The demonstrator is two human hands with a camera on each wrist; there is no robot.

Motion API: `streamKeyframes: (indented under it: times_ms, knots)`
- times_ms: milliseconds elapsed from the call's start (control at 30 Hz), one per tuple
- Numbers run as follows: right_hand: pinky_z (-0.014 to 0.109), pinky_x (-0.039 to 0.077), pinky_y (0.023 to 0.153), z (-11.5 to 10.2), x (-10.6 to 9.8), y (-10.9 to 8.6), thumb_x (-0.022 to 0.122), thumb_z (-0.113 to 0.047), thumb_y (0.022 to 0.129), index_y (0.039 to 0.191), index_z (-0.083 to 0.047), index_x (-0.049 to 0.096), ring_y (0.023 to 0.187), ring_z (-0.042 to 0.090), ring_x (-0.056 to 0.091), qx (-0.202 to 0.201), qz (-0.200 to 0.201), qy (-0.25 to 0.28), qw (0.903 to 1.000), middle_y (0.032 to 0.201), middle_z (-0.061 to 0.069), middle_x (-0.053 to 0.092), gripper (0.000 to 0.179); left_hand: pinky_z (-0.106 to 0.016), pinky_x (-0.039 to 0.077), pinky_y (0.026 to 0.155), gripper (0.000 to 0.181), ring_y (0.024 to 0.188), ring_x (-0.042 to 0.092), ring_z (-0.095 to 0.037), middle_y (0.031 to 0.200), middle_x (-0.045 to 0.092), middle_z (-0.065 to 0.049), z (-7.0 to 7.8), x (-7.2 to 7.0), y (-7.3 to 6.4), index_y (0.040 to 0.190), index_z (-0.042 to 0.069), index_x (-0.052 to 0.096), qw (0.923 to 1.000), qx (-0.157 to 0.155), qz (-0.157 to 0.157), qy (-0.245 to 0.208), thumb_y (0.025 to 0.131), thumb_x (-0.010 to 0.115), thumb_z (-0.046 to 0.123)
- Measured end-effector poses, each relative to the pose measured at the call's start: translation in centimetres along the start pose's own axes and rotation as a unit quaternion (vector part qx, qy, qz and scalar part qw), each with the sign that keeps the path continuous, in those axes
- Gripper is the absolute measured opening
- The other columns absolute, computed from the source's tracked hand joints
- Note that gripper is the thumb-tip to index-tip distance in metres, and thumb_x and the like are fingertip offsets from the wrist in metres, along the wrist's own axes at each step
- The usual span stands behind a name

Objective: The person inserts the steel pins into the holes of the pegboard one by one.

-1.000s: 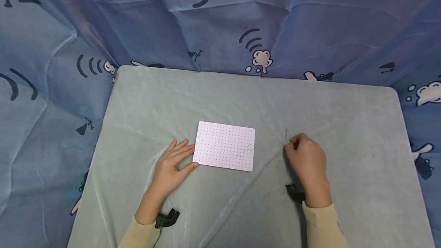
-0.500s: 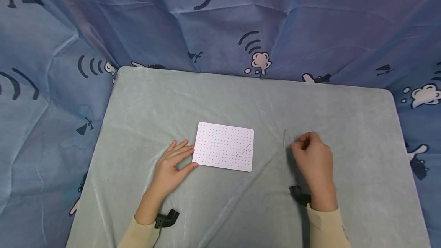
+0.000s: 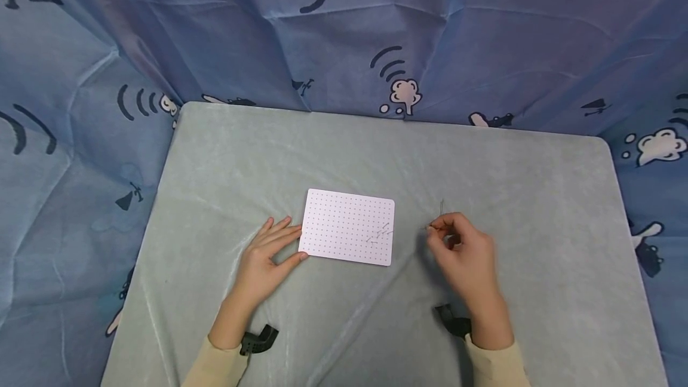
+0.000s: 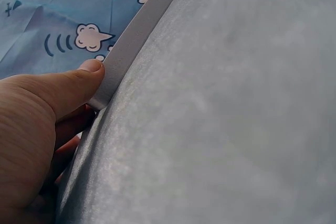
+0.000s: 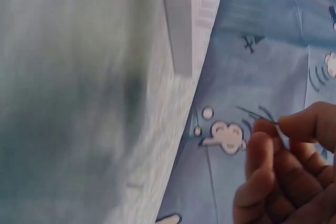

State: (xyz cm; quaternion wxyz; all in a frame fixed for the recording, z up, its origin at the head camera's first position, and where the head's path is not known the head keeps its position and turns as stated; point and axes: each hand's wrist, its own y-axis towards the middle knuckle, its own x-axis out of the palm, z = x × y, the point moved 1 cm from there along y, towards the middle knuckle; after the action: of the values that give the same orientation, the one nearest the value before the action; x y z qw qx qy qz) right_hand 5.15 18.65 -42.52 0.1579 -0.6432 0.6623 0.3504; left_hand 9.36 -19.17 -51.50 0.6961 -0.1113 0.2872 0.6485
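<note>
A white pegboard point(image 3: 338, 220) with rows of small holes lies mid-table. Several thin metal pins point(image 3: 380, 233) stick up from its right side; they also show at the top of the left wrist view. My left hand point(image 3: 269, 258) rests at the board's left end, fingers nearly straight, with thumb and forefinger touching its lower left corner and left edge. To the right of the board, my right hand point(image 3: 464, 255) pinches a thin metal pin point(image 5: 249, 112) between thumb and forefinger, its tip pointing toward the board. Another thin metal pin point(image 3: 442, 206) lies just beyond those fingers.
A grey-green cloth point(image 3: 344, 154) with soft creases covers the table. Blue patterned curtains point(image 3: 344, 34) hang along the back and both sides. Each wrist wears a black camera mount point(image 3: 260, 339).
My right hand drew back right from the pin lying on the cloth, then moved left toward the board with a pin between its fingertips. The left hand and board stay put.
</note>
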Motion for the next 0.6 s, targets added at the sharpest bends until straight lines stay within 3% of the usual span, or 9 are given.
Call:
streamKeyframes:
  times_ms: [133, 300, 433, 600]
  knots:
    - [0.018, 0.048, 0.057, -0.9, 1.1, -0.4, 0.078, -0.003, 0.094, 0.095, -0.008, 0.075, 0.065, 0.010, 0.064, -0.051, -0.014, 0.022, 0.9984, 0.079, -0.002, 0.073, 0.006, -0.045, 0.029, 0.134, 0.051, 0.142, 0.062, -0.030, 0.136, 0.076, -0.005, 0.0, 0.0, 0.0, 0.128, 0.004, 0.081, 1.0000, 0.006, 0.003, 0.001, 0.083, 0.099, 0.018]
    - [0.018, 0.047, 0.057, -1.5, 2.5, -1.1, 0.077, -0.011, 0.100, 0.096, -0.009, 0.076, 0.066, 0.009, 0.062, -0.058, -0.037, 0.035, 0.9970, 0.081, -0.003, 0.073, 0.004, -0.045, 0.029, 0.134, 0.051, 0.141, 0.063, -0.031, 0.136, 0.076, -0.005, -0.1, 0.0, 0.0, 0.128, 0.004, 0.081, 0.9999, 0.010, 0.005, -0.002, 0.083, 0.099, 0.017]
    - [0.017, 0.045, 0.054, -1.6, 3.5, -1.7, 0.074, -0.021, 0.105, 0.095, -0.009, 0.077, 0.063, 0.008, 0.058, -0.063, -0.046, 0.035, 0.9964, 0.081, -0.004, 0.072, 0.016, -0.045, 0.029, 0.134, 0.051, 0.142, 0.062, -0.030, 0.137, 0.076, -0.004, -0.1, 0.0, 0.1, 0.129, 0.004, 0.080, 0.9999, 0.010, 0.002, -0.003, 0.084, 0.098, 0.018]
    - [0.017, 0.045, 0.052, -2.0, 4.1, -2.0, 0.080, -0.007, 0.097, 0.095, -0.011, 0.076, 0.059, 0.007, 0.054, -0.063, -0.063, 0.022, 0.9958, 0.080, -0.004, 0.072, 0.007, -0.045, 0.029, 0.134, 0.051, 0.143, 0.062, -0.030, 0.137, 0.076, -0.003, 0.0, 0.0, 0.1, 0.130, 0.004, 0.080, 1.0000, 0.008, 0.000, -0.006, 0.084, 0.098, 0.017]
